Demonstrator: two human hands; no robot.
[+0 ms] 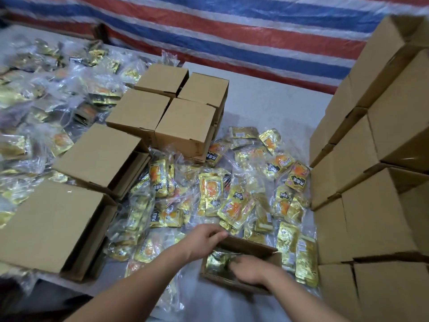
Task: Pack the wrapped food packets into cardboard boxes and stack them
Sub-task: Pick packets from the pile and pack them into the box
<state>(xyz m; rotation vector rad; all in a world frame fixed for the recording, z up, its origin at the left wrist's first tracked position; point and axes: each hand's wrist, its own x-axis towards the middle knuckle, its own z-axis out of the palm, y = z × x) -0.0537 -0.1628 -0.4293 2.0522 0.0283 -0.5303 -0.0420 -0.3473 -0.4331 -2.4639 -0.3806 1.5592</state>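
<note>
Pressing packets under right fingers.

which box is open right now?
The small box under both hands, front centre: top open, gold packets visible inside. All others are closed.

Striped tarpaulin behind a pale table

A tarpaulin in red, blue and white bands hangs along the far edge of the table, filling the top of the view. The table's bare grey-white surface shows toward its far right corner, lit unevenly.
</note>
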